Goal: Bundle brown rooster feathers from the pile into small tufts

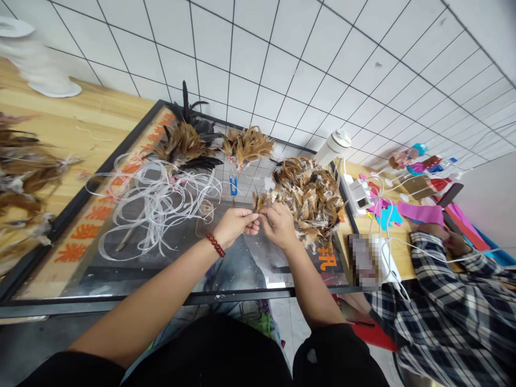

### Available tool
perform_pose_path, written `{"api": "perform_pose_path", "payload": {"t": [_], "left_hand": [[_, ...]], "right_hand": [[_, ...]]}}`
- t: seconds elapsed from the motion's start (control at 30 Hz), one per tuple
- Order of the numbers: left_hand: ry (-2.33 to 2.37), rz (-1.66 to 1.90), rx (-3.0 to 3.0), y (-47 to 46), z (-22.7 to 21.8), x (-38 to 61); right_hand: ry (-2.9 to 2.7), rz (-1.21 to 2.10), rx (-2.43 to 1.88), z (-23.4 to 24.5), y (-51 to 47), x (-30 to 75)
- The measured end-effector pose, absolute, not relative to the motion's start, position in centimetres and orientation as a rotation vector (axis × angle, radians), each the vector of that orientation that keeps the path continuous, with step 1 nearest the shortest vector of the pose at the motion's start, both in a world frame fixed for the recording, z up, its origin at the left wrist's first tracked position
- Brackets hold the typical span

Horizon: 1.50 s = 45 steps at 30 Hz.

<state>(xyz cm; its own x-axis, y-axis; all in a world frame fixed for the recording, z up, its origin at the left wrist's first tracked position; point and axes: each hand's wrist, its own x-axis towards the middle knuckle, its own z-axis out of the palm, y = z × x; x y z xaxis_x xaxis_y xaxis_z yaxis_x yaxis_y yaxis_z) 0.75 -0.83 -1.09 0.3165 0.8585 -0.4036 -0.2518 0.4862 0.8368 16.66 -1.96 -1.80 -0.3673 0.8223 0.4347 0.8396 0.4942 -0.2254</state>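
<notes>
Over bare glass (237, 263) inside the near edge (250, 294), left hand (238, 223) and right hand (278, 223) tight on a feather tuft (260, 201).

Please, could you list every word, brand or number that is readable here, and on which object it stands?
None can be read with certainty.
Orange characters at the left of the black-framed tabletop: too blurred to read.
Orange character beside the brown feather pile: also unclear.

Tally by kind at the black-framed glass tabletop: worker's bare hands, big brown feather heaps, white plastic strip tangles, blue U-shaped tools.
Bare left hand and right hand: 2
Large brown feather heap: 1
White plastic strip tangle: 1
Blue U-shaped tool: 1
Total: 5
</notes>
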Motion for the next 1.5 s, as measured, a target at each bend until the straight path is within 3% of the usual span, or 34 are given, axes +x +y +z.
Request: {"api": "perform_pose_path", "payload": {"t": [0.37, 0.63, 1.0, 1.27, 1.5], "left_hand": [[0.894, 1.036, 0.548, -0.1, -1.2, 0.3], [0.795, 1.116, 0.322, 0.5, -1.5, -0.2], [0.769, 1.119, 0.309, 0.6, -1.6, -0.4], [0.838, 1.135, 0.372, 0.2, -1.5, 0.2], [0.860, 1.124, 0.429, -0.1, -1.3, 0.4]], "right_hand": [[-1.758, -0.102, -1.715, -1.1, -0.8, 19.4], [-1.974, -0.136, -2.047, -1.9, -0.1, 16.5], [-1.921, 0.094, -1.656, -1.9, -0.7, 18.3], [-2.099, -0.114, -1.808, -2.4, -0.7, 16.5], [-2.177, -0.013, -1.690, -1.9, -1.2, 16.7]]}}
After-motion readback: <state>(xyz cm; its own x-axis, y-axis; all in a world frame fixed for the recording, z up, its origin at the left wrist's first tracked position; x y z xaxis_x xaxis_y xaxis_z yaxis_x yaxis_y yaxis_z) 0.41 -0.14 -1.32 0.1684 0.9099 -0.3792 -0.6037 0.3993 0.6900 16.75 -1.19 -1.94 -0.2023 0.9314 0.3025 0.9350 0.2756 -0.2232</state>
